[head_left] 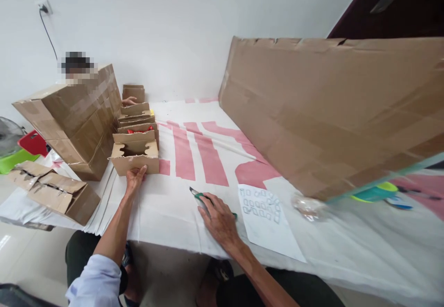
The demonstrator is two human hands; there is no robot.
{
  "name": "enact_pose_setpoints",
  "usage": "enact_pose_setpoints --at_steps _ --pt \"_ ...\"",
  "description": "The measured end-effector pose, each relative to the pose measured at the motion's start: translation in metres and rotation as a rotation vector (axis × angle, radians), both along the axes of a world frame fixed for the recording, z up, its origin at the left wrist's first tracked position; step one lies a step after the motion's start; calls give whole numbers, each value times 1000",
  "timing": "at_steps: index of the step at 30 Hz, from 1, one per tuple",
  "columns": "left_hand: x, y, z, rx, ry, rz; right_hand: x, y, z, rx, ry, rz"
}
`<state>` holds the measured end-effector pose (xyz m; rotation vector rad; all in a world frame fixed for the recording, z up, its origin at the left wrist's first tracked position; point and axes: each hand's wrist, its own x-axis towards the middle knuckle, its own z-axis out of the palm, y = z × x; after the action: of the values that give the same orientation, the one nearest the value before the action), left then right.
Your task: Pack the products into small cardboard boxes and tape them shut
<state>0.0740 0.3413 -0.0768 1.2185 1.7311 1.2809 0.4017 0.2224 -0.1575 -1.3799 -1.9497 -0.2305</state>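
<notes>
My left hand (135, 181) touches the near face of an open cardboard box (134, 156) with notched inner flaps, thumb and fingertips pressed low against it. Behind that box stand more open boxes in a row, and a bit of red shows in one (140, 130). My right hand (219, 219) lies over a green-handled utility knife (198, 195) on the white and red cloth, its blade pointing away to the left. The palm hides most of the handle. A sheet of paper (268, 224) with drawn small shapes is right of my right hand.
Stacked taped cartons (86, 126) stand at the left, with a person behind them and that person's hand (129, 101) by the far boxes. A long box (57, 190) lies near the left edge. A large cardboard panel (329, 108) leans at the right beside crumpled plastic (308, 206).
</notes>
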Motion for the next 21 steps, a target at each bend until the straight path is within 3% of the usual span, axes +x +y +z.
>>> enact_pose_setpoints --at_steps 6,15,21 --pt "-3 3 4 -35 -8 -17 0 -2 2 11 -18 2" --pt "-7 51 16 -101 -4 -46 -1 -1 1 1 5 -9" --pt "-4 66 16 -105 1 -47 -1 -2 4 -7 10 -10"
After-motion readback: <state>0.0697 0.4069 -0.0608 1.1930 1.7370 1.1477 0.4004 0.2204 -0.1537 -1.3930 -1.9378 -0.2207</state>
